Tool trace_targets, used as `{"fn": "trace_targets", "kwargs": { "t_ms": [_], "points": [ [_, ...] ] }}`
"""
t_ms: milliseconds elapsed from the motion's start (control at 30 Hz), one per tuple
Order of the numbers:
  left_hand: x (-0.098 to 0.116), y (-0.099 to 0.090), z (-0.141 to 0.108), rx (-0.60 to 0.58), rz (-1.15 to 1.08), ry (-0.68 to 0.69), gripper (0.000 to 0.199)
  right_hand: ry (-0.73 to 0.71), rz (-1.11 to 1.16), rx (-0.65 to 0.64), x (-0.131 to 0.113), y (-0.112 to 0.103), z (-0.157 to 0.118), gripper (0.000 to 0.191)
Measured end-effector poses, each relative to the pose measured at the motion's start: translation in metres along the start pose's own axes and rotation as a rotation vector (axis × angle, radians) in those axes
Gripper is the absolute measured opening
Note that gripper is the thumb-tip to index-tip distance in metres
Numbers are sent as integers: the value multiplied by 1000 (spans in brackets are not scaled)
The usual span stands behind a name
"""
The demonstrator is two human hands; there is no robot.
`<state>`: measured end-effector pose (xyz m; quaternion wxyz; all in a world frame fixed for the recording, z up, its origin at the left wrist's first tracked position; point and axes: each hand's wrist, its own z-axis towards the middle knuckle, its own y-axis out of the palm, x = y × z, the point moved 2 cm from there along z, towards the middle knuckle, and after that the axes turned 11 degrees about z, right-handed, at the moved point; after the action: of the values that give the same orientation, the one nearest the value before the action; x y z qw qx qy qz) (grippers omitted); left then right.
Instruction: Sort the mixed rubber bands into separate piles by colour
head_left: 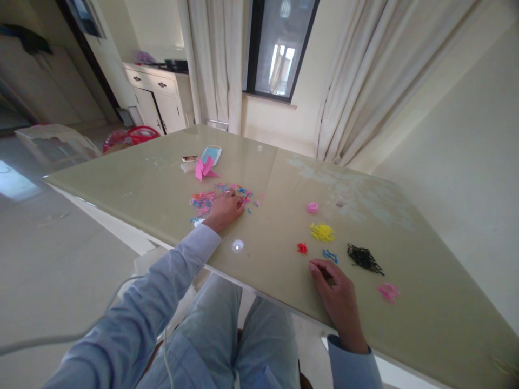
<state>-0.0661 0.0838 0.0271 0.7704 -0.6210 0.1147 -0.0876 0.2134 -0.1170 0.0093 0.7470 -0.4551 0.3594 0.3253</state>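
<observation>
On my remote feed, a glossy olive table (275, 259); from its centre, a pink clump (312, 207) sits at three o'clock, yellow heap (322, 232) and black heap (365, 258) toward four, mixed-colour heap (203, 201), possibly small bands, at nine, blue mask (212, 154) near ten.

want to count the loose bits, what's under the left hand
The left hand is over part of the mixed-colour pile; small pink, blue and orange pieces show on both sides of it. Anything beneath the palm is covered and cannot be seen.
</observation>
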Motion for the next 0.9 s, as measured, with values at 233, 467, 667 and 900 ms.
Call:
{"fn": "trace_targets", "kwargs": {
  "t_ms": [233, 467, 667, 900],
  "points": [
    [-1, 4, 2, -16, 4, 19, 37, -9, 1, 4, 1, 1, -1, 31],
    [-4, 5, 4, 5, -109, -7, 37, 7, 9, 5, 2, 1, -1, 31],
    [-8, -4, -9, 248, -701, -204, 22, -9, 19, 5, 0, 0, 0, 30],
    [32, -47, -76, 4, -2120, -403, 32, 8, 27, -5, 3, 1, -1, 29]
  ]
}}
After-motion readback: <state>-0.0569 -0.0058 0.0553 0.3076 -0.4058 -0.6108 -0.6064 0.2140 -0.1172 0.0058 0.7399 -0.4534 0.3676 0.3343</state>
